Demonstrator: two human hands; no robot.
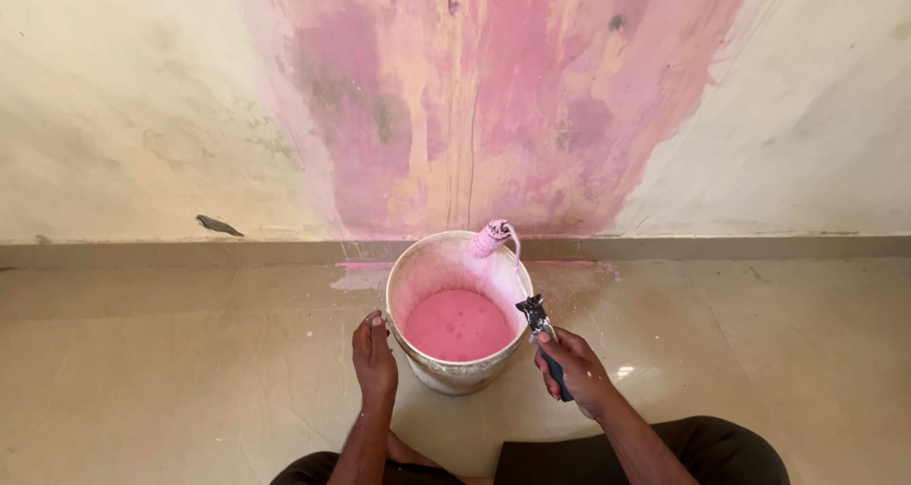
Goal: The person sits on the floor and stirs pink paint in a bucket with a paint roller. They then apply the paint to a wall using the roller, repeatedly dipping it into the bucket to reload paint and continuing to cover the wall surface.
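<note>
Paint roller [492, 237] is dripping over the bucket [418, 267] rim; my right hand [574, 366] is gripping its handle, my left hand [374, 357] is steadying the bucket, and a tilt risks spilling pink paint.

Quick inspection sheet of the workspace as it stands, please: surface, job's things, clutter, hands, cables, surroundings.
Surface: beige tiled floor, pink drips near the skirting.
Job's things: white bucket holding pink paint; paint roller with its pink head above the bucket's far rim.
Clutter: nothing seen.
Hands: left hand against the bucket's side; right hand gripping the roller's handle.
Cables: nothing seen.
Surroundings: cream wall with a streaky pink patch.
</note>
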